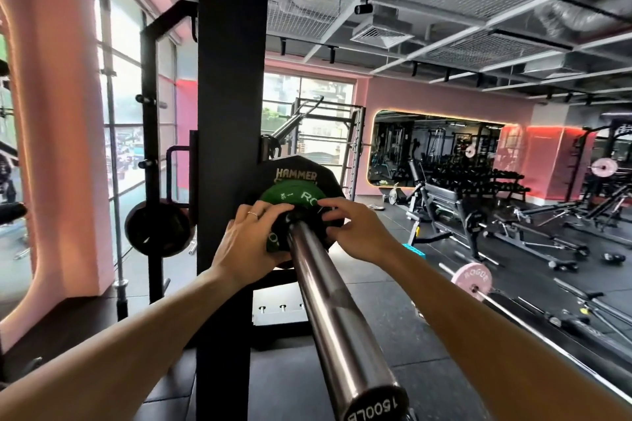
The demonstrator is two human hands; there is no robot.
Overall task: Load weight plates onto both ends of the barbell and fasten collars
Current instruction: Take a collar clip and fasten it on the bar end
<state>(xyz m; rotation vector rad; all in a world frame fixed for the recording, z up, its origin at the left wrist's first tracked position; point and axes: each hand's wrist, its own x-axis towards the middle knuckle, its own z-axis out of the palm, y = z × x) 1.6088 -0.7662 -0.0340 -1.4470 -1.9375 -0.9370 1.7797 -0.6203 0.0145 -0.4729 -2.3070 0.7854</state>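
both hands, left hand (244, 243) and right hand (354, 227), are clamped on the black collar (286, 218) at the sleeve's (328, 297) far end, snugging it against the green plate (290, 196) so nothing slides off

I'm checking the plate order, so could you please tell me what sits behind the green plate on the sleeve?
A larger black Hammer plate sits directly behind the green plate. Both hands and the green plate cover its centre, so anything further behind cannot be seen.
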